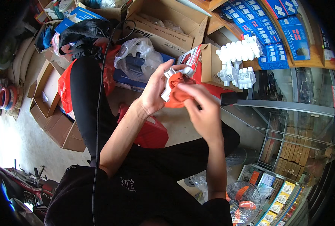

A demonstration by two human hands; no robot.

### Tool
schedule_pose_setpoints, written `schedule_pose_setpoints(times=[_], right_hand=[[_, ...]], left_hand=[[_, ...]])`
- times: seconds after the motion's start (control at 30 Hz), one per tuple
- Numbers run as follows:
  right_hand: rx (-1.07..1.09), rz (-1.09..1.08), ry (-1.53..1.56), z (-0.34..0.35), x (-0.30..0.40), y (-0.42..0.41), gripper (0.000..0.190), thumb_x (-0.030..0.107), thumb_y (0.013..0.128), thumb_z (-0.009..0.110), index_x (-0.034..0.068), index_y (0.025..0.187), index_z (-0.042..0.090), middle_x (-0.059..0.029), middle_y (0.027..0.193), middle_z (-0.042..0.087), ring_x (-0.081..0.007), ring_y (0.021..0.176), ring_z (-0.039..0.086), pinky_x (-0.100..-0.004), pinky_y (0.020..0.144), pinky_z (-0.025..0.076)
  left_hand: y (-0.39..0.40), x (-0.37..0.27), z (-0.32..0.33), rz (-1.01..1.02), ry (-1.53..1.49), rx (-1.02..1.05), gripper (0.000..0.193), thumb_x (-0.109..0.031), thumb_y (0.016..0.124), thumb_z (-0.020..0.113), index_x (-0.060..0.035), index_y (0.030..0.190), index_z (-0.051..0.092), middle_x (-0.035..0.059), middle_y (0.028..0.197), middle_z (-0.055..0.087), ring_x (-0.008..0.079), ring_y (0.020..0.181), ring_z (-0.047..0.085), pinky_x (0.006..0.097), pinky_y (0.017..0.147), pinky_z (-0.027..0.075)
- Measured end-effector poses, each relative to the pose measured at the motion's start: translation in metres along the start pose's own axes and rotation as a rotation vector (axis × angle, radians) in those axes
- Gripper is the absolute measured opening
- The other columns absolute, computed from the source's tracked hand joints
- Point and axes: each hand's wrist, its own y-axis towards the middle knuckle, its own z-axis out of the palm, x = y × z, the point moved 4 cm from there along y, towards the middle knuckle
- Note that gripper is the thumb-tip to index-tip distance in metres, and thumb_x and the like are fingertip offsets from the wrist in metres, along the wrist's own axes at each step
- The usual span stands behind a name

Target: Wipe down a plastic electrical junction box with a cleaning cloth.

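Observation:
A white plastic pipe junction fitting [170, 73] with several short round sockets lies in my left hand [153, 94], whose fingers reach behind it. My right hand [202, 110] presses an orange-red cloth [178, 94] against the fitting; the cloth hides much of it, and the right fingers look slightly blurred. Right of the hands, more white fittings [239, 50] stand grouped at a cardboard box [212, 65]. Beyond my left hand, a clear plastic bag [136, 56] holds further white fittings on a blue box [125, 77].
A large open carton [167, 34] stands at the back. A glass display case with a metal edge [286, 108] runs along the right, below shelved blue packages [249, 19]. A fan [243, 202] is at lower right. Open cardboard [57, 124] and a red bag [67, 87] lie left. A black cable [99, 107] hangs across the view.

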Motion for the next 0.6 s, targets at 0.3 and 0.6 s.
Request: schedule_pose_setpoints(times=[0.3,0.6], right_hand=[[-0.253,-0.228,-0.179,-0.019,0.020,0.006,0.038,0.001,0.086,0.074,0.005,0.124,0.070,-0.0162,0.129,0.056,-0.0320,0.114,0.063,-0.0421,0.094,0.053],[0.255,-0.226,-0.493,-0.006,0.026,0.001,0.028,0.006,0.093,0.060,-0.007,0.118,0.063,-0.0188,0.119,0.063,-0.0323,0.116,0.060,-0.0450,0.101,0.047]], left_hand=[[-0.017,0.003,0.019,-0.098,-0.055,-0.022,0.069,-0.069,0.097,0.036,-0.0122,0.126,0.063,0.0045,0.106,0.073,0.0174,0.079,0.072,0.0271,0.045,0.048],[-0.015,0.004,0.019,0.001,0.055,-0.112,0.057,-0.058,0.100,0.041,-0.0053,0.111,0.061,0.0059,0.099,0.066,0.0185,0.090,0.063,0.0336,0.088,0.051]])
